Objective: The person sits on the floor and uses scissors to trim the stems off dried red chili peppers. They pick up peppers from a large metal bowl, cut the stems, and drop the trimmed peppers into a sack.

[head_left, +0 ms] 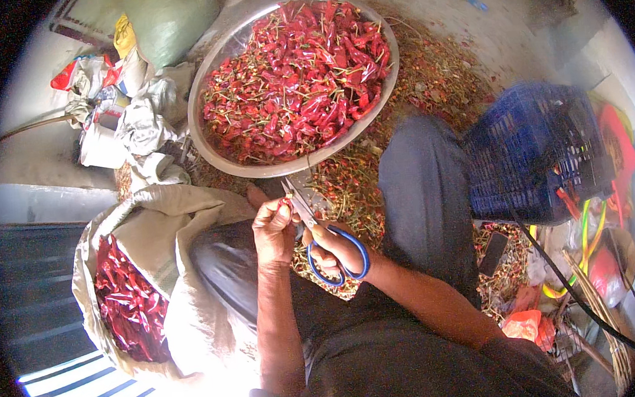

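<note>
My right hand (334,248) grips a pair of scissors (300,203) by its blue loop handles. The blades point up and away from me, right beside my left hand (272,232). That hand is closed in a pinch, with a bit of a red chili (288,198) showing at the fingertips; the rest of it is hidden. Just beyond both hands stands a wide metal basin (219,161) heaped with dried red chilies (301,80), many with pale stems. At my left, an open woven sack (191,208) holds more red chilies (132,303).
Cut stems and chili bits (354,188) litter the floor between my legs and around the basin. A blue plastic crate (534,151) stands at my right, with a phone-like dark object (493,253) near it. Crumpled white bags (144,126) lie at the far left.
</note>
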`<move>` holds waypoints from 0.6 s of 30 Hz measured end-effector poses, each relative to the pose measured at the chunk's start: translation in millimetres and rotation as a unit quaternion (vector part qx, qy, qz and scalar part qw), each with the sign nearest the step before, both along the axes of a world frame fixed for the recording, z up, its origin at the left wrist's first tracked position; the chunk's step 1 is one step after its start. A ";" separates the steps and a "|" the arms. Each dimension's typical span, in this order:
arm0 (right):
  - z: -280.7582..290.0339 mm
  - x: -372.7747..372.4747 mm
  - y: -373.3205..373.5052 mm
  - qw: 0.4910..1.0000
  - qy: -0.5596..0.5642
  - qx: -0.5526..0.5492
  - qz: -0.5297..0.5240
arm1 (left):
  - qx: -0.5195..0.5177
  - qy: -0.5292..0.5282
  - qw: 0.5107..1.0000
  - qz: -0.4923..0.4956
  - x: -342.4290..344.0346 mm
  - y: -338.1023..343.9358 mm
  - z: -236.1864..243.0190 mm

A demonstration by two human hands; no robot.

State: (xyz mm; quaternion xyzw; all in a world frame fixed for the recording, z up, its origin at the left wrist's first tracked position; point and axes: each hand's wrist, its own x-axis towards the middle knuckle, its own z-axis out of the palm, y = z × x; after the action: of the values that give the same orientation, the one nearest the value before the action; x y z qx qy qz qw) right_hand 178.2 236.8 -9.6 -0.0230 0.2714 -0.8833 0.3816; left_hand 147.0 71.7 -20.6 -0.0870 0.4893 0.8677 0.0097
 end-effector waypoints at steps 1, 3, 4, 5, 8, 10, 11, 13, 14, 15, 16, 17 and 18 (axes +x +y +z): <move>0.4 0.9 -0.4 1.000 -0.004 -0.010 0.000 | 0.014 -0.006 1.000 0.017 2.7 4.6 -0.6; 0.8 2.4 0.3 1.000 0.003 -0.015 0.000 | 0.049 -0.015 0.998 0.025 7.8 7.5 -2.7; 1.3 1.2 2.1 1.000 0.013 -0.012 0.000 | 0.037 -0.025 0.998 0.039 9.2 7.0 -7.3; 2.0 -3.8 5.1 0.998 -0.011 -0.054 -0.036 | 0.037 -0.028 0.998 0.036 11.8 3.6 -11.3; 18.3 -22.9 15.6 0.986 -0.080 -0.062 -0.133 | 0.037 -0.019 0.998 0.051 20.5 -10.1 -15.1; 7.1 -15.3 13.5 0.986 -0.083 0.036 -0.140 | 0.033 -0.058 0.992 0.108 16.5 1.6 18.5; 2.6 -11.2 11.8 0.986 -0.036 0.081 -0.139 | 0.026 -0.047 0.993 0.102 10.3 -3.9 19.3; -19.6 2.7 -3.2 0.968 -0.046 0.208 -0.135 | 0.006 -0.069 0.992 0.103 -9.2 -9.1 38.7; -25.5 6.7 -8.9 0.954 -0.052 0.269 -0.124 | 0.000 -0.074 0.993 0.097 -22.6 -15.0 43.8; -23.5 5.3 -13.8 0.952 0.029 0.274 -0.131 | -0.011 -0.048 0.994 0.095 -37.5 -25.4 45.7; -19.9 5.0 -12.7 0.946 0.062 0.309 -0.078 | -0.053 -0.033 0.993 0.105 -55.4 -30.2 52.3; -16.4 4.1 -10.6 0.934 0.099 0.342 -0.026 | -0.109 -0.054 0.987 0.107 -76.5 -43.8 48.1; -12.8 6.3 -13.4 0.930 0.102 0.354 -0.005 | -0.167 -0.075 0.977 0.111 -97.4 -59.1 43.7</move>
State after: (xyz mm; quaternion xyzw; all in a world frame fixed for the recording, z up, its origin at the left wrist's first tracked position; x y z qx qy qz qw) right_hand 184.5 223.4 -22.4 0.0255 0.6038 -0.7249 0.3306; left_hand 49.6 12.6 23.1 -0.2057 0.6122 0.7607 -0.0647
